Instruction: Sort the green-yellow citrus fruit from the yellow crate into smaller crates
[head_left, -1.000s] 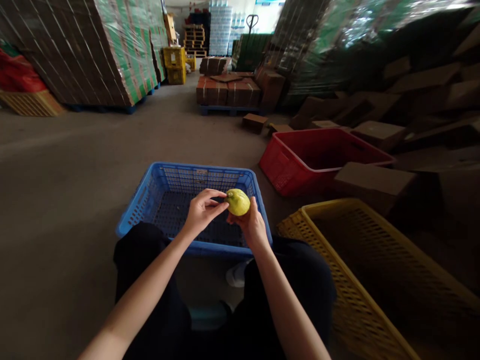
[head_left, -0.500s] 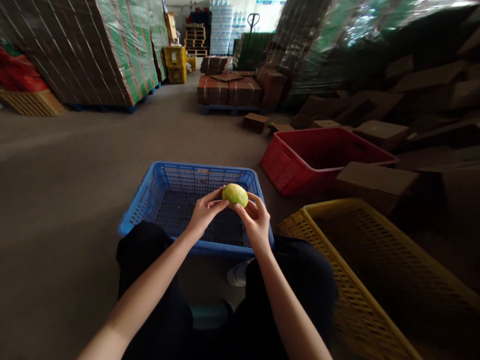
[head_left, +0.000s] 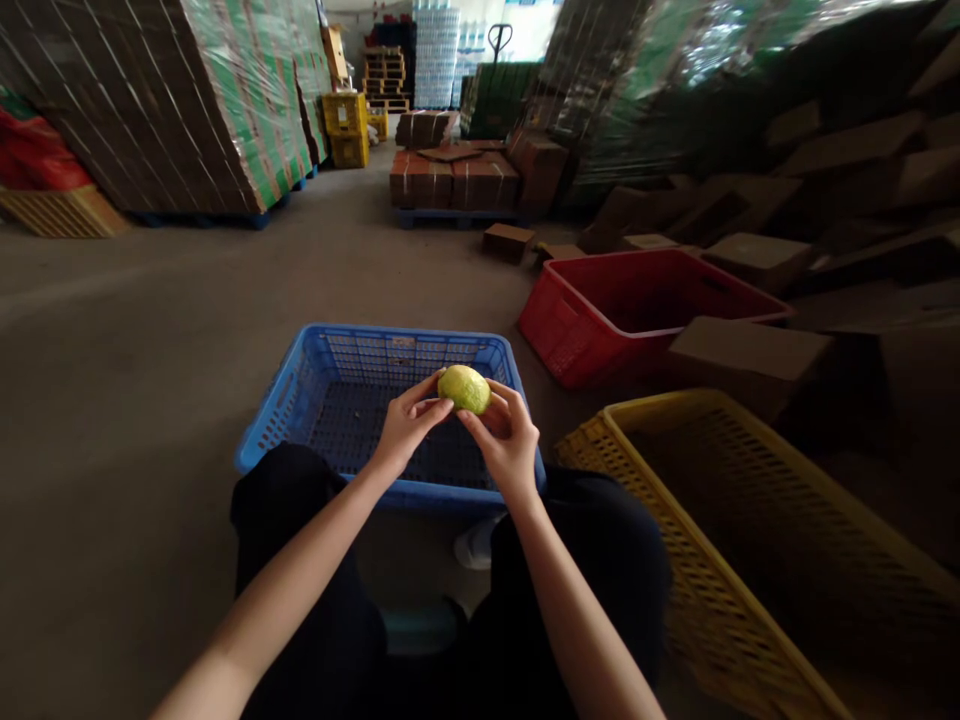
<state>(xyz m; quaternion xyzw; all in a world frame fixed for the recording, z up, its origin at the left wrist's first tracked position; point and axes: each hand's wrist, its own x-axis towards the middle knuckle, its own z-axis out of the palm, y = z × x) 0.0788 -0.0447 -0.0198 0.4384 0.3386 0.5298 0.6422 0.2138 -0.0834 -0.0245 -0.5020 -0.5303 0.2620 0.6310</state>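
Observation:
A yellow-green lemon (head_left: pixel 465 389) is held between the fingertips of both hands above a blue plastic crate (head_left: pixel 330 485). My left hand (head_left: pixel 409 425) pinches its left end, thumb below and fingers behind. On the other end, my right hand (head_left: pixel 507 440) grips with its thumb at the lower side and the fingers curled around the far side. Low slatted walls surround the crate's dark grid floor, where a tiny pale speck lies. The crate stands on the floor in front of my knees.
At the right are a yellow crate (head_left: pixel 675 520) and, farther off, a red tub (head_left: pixel 577 340). Cardboard boxes (head_left: pixel 750 355) lie heaped beyond them. Farther back stand wrapped pallet stacks (head_left: pixel 262 110) and a low pallet of brown cartons (head_left: pixel 454 185).
The lemon has been turned slightly between my fingers, with more of its yellow-green side facing me. Both hands have shifted a little to the left.

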